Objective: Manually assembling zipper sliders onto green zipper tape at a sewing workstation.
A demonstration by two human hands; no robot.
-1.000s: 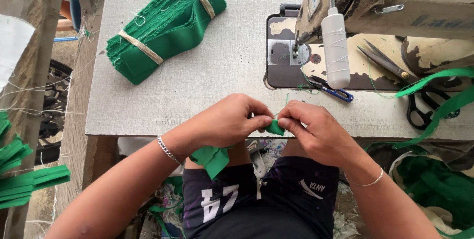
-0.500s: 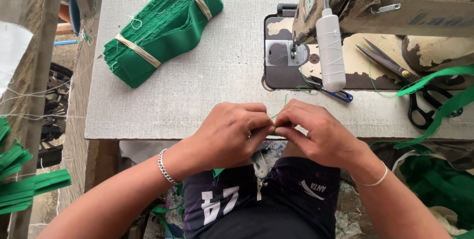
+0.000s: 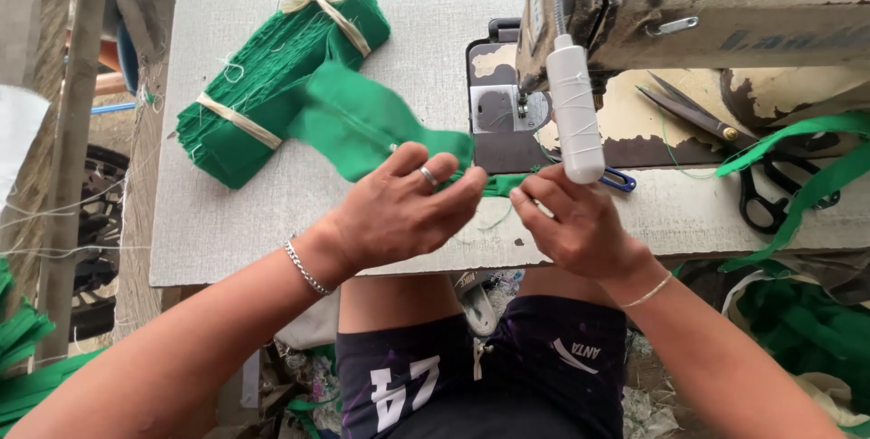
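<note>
Holding green cloth flat on the counter by the sewing machine.
Left hand fingers lie together on it; right hand fingers pinch its edge.

Green fabric piece: flat, unfolded, plain bright green, slightly wavy edges. Lies on grey table surface, running diagonally from just beside a tied green bundle down-right toward the needle plate. Near end narrows to a strip (partly hidden under fingers), pinched between left hand and right hand. Strip end reaches toward presser foot area; exact contact there cannot be told. A seam or fold line faintly visible along the middle.
</note>
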